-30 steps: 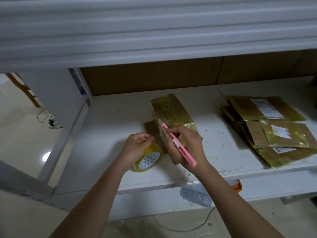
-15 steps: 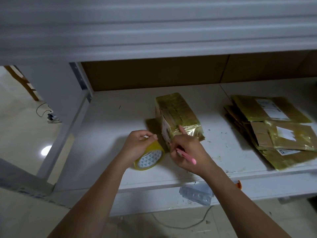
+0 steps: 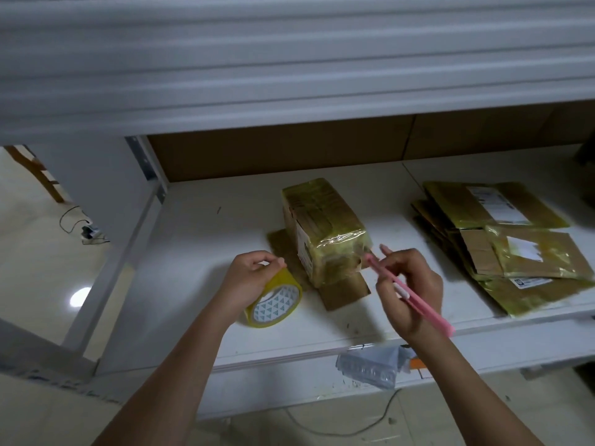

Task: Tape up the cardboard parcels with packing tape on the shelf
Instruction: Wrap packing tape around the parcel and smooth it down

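Right hand: the right hand (image 3: 409, 291) is seen closed around a pink cutter (image 3: 410, 296), held like a pen, its tip brought to the near right corner of the parcel (image 3: 325, 231), where loose tape appears to hang.

Left hand: the left hand (image 3: 249, 278) is curled over the top of a tape roll (image 3: 273, 305), which is stood on edge on the shelf (image 3: 206, 239), just left of the parcel's near end.

Parcel: a box wrapped in yellowish tape is set mid-shelf, directly beyond both hands; a flat piece of cardboard (image 3: 346, 291) is partly pinned beneath its near end.

Key relation: the parcel's long axis is run away from the person, angled slightly to the left, so that its short near end is presented to the hands. The right hand is judged the nearer to it, the cutter tip being at, or all but at, that corner; actual contact cannot be told.

Step judged: tape is probably being severed or trimmed at that corner, with the roll steadied meanwhile.

Stack: flat taped parcels (image 3: 502, 243), some labelled, are piled well to the right on the same shelf.

Beyond: a brown backboard (image 3: 289, 149) is seen behind the shelf.
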The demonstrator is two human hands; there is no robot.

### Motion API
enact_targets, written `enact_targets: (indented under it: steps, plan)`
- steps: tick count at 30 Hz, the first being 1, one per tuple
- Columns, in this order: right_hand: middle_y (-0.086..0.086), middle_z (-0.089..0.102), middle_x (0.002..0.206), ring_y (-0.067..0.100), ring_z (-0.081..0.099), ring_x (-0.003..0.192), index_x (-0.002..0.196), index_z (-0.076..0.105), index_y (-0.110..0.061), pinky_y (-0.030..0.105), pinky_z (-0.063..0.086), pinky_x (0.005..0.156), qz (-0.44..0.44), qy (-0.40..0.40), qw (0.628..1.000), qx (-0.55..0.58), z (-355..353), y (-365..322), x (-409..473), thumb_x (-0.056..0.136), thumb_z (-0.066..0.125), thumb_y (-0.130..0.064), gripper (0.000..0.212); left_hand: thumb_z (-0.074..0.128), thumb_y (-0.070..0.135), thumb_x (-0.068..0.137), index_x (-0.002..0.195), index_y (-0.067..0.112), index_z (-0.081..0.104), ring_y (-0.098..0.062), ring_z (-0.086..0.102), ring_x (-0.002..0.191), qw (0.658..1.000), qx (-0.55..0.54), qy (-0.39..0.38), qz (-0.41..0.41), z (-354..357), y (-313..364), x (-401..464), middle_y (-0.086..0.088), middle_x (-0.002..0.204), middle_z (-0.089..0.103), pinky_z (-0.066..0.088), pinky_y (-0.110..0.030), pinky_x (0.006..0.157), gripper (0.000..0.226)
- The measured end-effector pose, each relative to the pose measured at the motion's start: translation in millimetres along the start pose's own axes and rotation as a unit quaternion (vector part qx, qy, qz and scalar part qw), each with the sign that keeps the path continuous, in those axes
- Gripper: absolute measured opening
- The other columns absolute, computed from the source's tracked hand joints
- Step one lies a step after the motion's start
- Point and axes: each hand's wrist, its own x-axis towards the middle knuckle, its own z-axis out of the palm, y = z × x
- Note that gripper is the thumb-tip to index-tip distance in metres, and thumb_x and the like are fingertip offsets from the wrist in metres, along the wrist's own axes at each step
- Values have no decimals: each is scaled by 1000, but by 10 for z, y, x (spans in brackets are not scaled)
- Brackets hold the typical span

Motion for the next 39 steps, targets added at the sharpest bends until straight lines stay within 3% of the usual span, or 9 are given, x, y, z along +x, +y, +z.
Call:
enact_targets:
  steps: [5, 11, 14, 16, 21, 26, 29, 34, 39]
  plan:
    - [7, 55, 92, 27, 57, 77, 106, 62, -6, 37, 50, 57, 109, -122, 936, -313, -292, 694, -169, 80, 65, 4, 29, 67, 37, 90, 84, 27, 70, -19, 69, 79, 999, 36, -1, 5, 50, 36, -5, 0, 87, 72, 51, -26, 65, 12]
    - [17, 52, 122, 34, 54, 108, 138, 53, -13, 41, 54, 72, 194, -182, 873, -410, -330, 731, -191, 87, 52, 4, 53, 68, 34, 90, 82, 25, 70, -21, 70, 78, 998, 45, -8, 32, 111, 57, -67, -1, 84, 72, 53, -29, 66, 12]
    - [10, 59, 104, 25, 59, 90, 120, 66, -11, 34, 53, 67, 103, -142, 932, -317, -221, 445, -220, 80, 62, 6, 43, 68, 34, 90, 83, 26, 71, -18, 69, 82, 997, 58, -12, 41, 61, 43, -99, 0, 88, 71, 52, -26, 67, 11]
    - [2, 62, 91, 14, 58, 78, 100, 71, -12, 27, 51, 68, 68, -189, 962, -186, -15, 221, -265, 83, 62, -1, 23, 69, 35, 89, 84, 26, 73, -18, 68, 85, 996, 70, -21, 46, 11, 12, -120, 1, 91, 72, 53, -29, 70, 11]
    - [-7, 69, 78, 1, 62, 71, 88, 72, -14, 16, 48, 66, 285, -236, 927, 66, 603, -78, -313, 92, 67, -30, 17, 68, 33, 90, 83, 24, 75, -16, 69, 90, 991, 102, -56, 69, -53, -39, -203, 5, 89, 73, 56, -39, 80, 13]
    - [-3, 62, 67, 18, 62, 69, 65, 58, -18, 44, 58, 72, 352, -212, 904, 118, 916, -119, -330, 87, 73, -21, 27, 63, 26, 94, 103, 36, 71, -5, 69, 86, 991, 78, -61, 89, -156, -24, -348, 9, 93, 74, 56, -27, 77, 17]
    - [8, 65, 73, 30, 66, 74, 65, 54, -21, 50, 57, 70, 354, -194, 910, 94, 978, -109, -345, 90, 70, -21, 29, 62, 28, 95, 134, 47, 41, -16, 69, 88, 996, 3, -60, 67, -285, -79, -417, -8, 91, 70, 56, -20, 75, 48]
    - [8, 63, 74, 30, 70, 82, 70, 53, -12, 52, 60, 74, 437, -142, 867, 193, 1155, -203, -393, 90, 68, -29, 30, 65, 43, 78, 99, 10, 66, -27, 70, 88, 996, -59, -42, 43, -537, -306, -528, -11, 91, 71, 55, -22, 69, 39]
    - [12, 68, 77, 27, 69, 80, 63, 54, -10, 41, 58, 76, 379, -186, 899, 113, 1355, -283, -371, 86, 74, -20, 32, 68, 63, 60, 64, 4, 60, -14, 56, 58, 996, 44, -3, 71, -796, -332, -567, -2, 58, 54, 43, -25, 55, 60]
